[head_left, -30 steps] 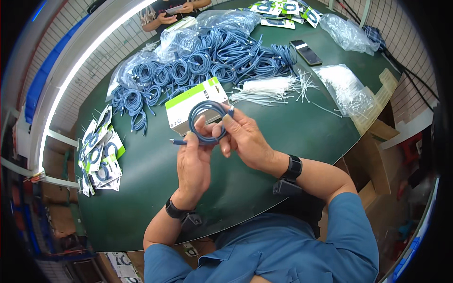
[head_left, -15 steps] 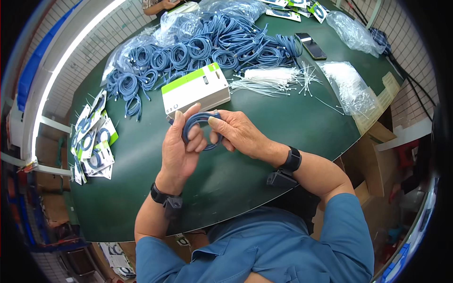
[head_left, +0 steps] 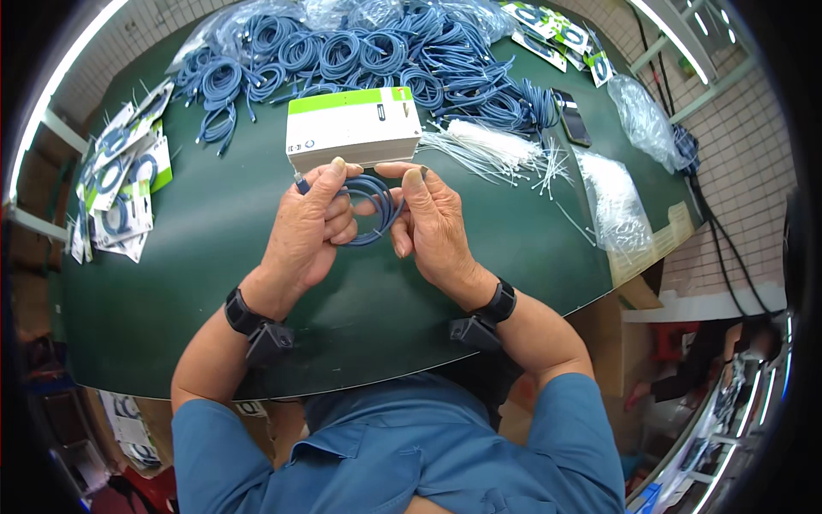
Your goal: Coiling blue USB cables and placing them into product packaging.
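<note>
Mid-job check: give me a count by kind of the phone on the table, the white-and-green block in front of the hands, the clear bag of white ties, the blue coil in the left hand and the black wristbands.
Phone: 1
White-and-green block: 1
Clear bag of white ties: 1
Blue coil: 1
Black wristbands: 2
Total: 6

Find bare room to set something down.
Dark green tabletop lies bare between the white-and-green carded cables and left hand, and between right hand and clear plastic bag of white ties. Crowded: far side, under heaped blue coiled cables.
</note>
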A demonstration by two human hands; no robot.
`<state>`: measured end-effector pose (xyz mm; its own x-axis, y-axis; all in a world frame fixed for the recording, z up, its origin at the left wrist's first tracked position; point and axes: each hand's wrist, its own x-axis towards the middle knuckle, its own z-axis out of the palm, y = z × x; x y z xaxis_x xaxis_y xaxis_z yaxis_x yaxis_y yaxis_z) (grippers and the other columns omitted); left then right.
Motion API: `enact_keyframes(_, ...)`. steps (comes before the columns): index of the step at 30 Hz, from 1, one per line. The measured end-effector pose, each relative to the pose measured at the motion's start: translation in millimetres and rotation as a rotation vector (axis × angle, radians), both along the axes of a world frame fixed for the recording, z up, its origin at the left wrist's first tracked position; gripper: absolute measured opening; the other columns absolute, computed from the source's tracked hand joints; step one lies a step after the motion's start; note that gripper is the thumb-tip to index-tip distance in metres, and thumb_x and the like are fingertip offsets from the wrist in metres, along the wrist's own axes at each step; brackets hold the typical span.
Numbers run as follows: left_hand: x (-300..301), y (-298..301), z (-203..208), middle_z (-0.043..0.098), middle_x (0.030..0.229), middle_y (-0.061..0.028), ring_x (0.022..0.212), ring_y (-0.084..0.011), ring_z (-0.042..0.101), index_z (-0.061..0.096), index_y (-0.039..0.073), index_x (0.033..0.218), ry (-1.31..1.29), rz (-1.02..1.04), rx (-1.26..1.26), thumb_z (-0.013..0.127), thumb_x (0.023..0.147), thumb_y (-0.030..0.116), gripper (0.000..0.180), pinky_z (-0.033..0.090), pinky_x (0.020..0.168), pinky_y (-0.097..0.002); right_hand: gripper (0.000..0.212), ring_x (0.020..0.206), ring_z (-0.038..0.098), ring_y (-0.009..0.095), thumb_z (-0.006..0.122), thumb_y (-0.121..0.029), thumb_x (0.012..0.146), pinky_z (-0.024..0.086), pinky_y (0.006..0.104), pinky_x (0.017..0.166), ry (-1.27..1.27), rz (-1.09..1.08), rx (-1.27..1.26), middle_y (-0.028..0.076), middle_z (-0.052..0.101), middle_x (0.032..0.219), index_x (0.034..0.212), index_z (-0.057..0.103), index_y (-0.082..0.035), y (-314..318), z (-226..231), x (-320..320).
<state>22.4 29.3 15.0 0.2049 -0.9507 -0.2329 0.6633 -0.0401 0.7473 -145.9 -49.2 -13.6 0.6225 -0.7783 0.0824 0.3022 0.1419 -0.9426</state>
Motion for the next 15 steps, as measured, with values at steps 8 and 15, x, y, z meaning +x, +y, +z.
enact_keyframes(8,-4.0,3.1,-14.2,0.038,0.062,0.0094,0.049,-0.0014,0.03,0.065,0.007,0.104,-0.025,0.057,0.027,0.071,0.106,0.028,0.022,0.026,0.047,-0.0224,0.038,0.053,0.053,0.004,0.052,-0.029,0.114,0.043,0.018,0.049,0.099,0.084,0.039,0.009,0.075,0.092,0.138,0.061,-0.001,-5.3,5.0,-0.2)
enact_keyframes(15,6.8,4.2,-26.8,0.04,0.064,0.0093,0.05,-0.0015,0.031,0.064,0.009,0.099,-0.028,0.067,-0.047,0.074,0.104,0.027,0.022,0.027,0.047,-0.0223,0.039,0.057,0.052,0.003,0.057,-0.02,0.11,0.042,0.0183,0.052,0.312,0.304,-0.145,0.003,0.07,0.088,0.145,0.057,-0.001,0.1,16.1,-0.5)
